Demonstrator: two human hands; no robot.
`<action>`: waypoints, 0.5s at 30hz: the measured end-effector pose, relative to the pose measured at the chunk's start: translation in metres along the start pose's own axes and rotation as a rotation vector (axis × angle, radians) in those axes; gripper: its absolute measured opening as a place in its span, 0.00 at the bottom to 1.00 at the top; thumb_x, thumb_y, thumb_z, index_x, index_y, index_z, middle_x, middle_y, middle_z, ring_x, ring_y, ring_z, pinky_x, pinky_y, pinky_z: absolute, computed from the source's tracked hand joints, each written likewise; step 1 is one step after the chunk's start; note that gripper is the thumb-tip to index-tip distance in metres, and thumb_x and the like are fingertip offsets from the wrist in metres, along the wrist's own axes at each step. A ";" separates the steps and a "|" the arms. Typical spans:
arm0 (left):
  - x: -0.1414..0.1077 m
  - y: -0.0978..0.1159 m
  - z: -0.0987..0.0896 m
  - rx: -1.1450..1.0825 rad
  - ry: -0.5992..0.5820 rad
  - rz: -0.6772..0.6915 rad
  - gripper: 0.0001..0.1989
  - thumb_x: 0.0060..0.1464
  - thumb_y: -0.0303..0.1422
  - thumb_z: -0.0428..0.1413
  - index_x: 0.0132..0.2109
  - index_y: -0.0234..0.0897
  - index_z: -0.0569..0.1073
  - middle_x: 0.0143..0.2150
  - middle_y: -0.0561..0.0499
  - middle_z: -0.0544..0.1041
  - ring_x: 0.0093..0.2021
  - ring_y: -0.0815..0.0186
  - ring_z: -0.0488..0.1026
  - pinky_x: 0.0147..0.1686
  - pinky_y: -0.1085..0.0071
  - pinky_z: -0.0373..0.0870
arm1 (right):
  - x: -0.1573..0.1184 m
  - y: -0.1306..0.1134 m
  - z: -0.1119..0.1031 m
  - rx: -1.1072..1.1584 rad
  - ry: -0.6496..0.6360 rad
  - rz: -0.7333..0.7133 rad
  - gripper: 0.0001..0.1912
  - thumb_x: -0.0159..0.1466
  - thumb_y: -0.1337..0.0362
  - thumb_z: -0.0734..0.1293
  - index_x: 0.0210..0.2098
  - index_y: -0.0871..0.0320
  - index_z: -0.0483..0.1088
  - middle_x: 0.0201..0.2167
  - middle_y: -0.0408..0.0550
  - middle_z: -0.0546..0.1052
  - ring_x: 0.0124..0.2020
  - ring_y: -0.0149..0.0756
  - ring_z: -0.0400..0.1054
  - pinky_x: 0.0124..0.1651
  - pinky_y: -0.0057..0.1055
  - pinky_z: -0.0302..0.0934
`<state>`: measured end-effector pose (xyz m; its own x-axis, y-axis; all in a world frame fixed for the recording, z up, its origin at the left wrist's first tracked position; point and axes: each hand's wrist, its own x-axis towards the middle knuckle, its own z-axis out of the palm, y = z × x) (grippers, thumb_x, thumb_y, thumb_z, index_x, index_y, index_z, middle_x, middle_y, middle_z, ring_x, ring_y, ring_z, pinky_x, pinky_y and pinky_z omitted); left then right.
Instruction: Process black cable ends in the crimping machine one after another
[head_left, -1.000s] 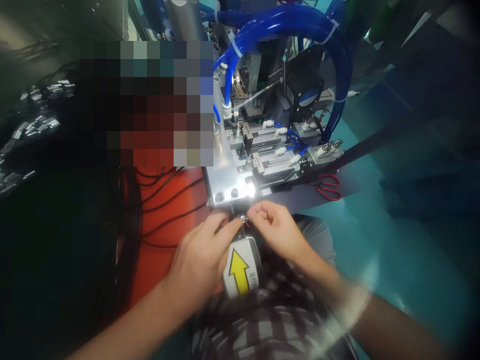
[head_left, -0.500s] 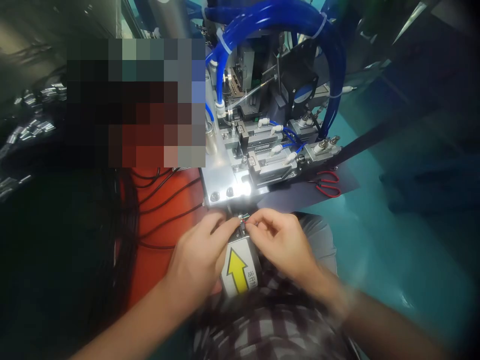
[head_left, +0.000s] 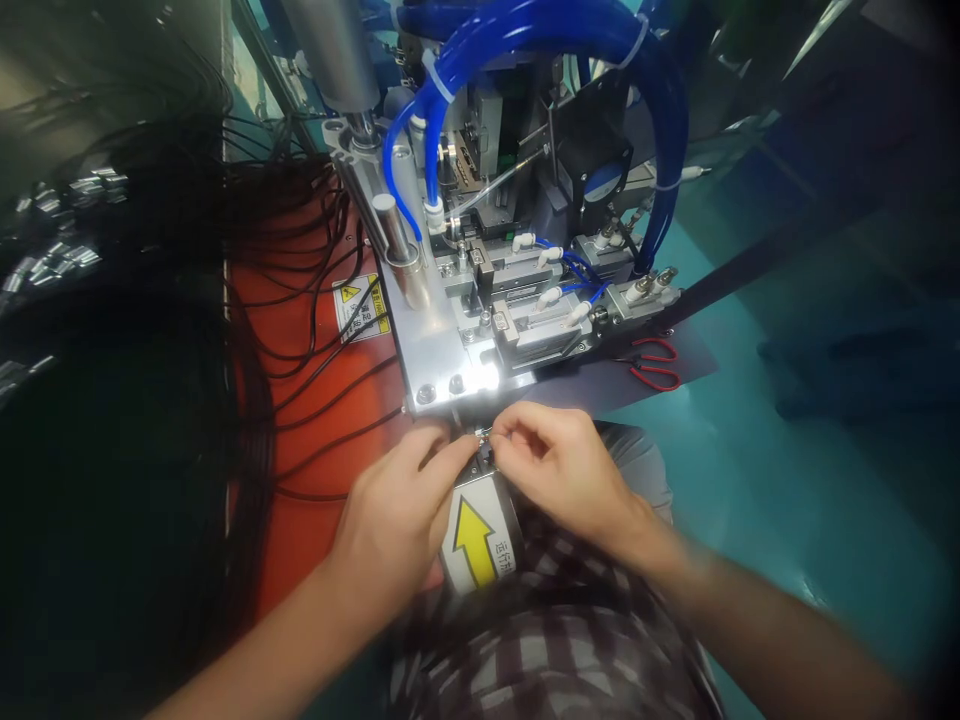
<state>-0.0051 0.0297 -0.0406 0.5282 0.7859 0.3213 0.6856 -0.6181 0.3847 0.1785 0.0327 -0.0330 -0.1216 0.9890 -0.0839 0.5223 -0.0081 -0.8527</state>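
Observation:
My left hand is closed in a pinch, thumb stretched toward a small metal fitting at the front of the machine. Its other fingers are partly hidden behind the thumb. From the other side, my right hand pinches with thumb and forefinger close together, right against the same spot. What sits between the fingertips is too small to name. Just below the fingertips is a small dark block. Nearer to me a white label with a yellow arrow covers the track.
Thin black cables run across a red surface at the left. Ahead stands a machine with metal cylinders and a thick bundle of blue air tubes. Red-handled scissors lie to the right.
My right hand has shifted slightly up and left, and its fingers have curled closer together. A tiny red bit seen between the fingertips no longer shows. My left hand stays nearly still.

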 end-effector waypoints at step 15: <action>0.001 0.000 -0.004 0.059 -0.109 -0.006 0.17 0.58 0.23 0.46 0.49 0.33 0.75 0.37 0.45 0.72 0.32 0.63 0.74 0.27 0.71 0.72 | 0.003 0.026 0.004 0.569 -0.194 0.336 0.15 0.63 0.53 0.62 0.29 0.59 0.66 0.17 0.35 0.61 0.17 0.25 0.51 0.20 0.24 0.45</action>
<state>-0.0068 0.0303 -0.0365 0.5733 0.7887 0.2221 0.7153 -0.6139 0.3337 0.1884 0.0349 -0.0576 -0.2070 0.8756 -0.4365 0.0400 -0.4382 -0.8980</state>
